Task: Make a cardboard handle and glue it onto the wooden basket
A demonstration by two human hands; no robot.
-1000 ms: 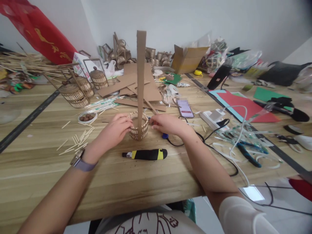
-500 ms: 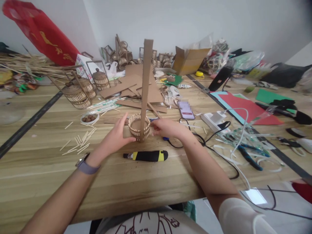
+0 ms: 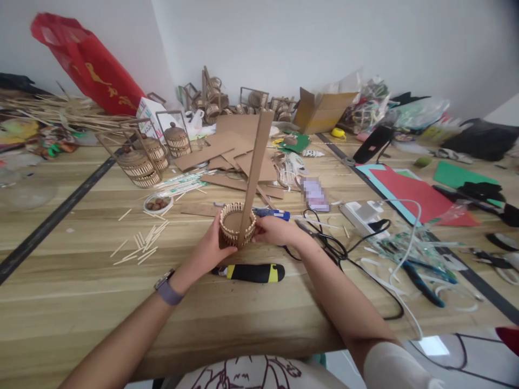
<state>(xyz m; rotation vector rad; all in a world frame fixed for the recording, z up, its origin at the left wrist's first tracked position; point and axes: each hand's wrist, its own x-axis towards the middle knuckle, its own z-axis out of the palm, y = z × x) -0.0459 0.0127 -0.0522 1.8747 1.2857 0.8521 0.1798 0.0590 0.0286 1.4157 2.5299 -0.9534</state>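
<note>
A small round basket (image 3: 229,233) of short wooden sticks with a brown cardboard floor stands on the table in front of me. A long cardboard strip (image 3: 255,167) rises from its near right side, leaning right at the top. My left hand (image 3: 208,246) is curved round the basket's left side, thumb at the front. My right hand (image 3: 275,231) pinches at the right wall near the strip's foot; its fingertips are partly hidden. A black and yellow utility knife (image 3: 253,273) lies just in front. Behind my right hand is a blue tool (image 3: 275,215).
Loose sticks (image 3: 148,237) and a white bowl of brown beads (image 3: 158,204) lie left. Finished lidded baskets (image 3: 140,170) stand farther back. Cardboard pieces (image 3: 227,151) lie behind. To the right are a phone (image 3: 315,194), a power strip (image 3: 363,219), tangled cables and pliers (image 3: 424,283).
My left hand has closed in on the basket's side, and my right hand stays at its right. The strip now tilts more to the right. The whole view has shifted slightly.
</note>
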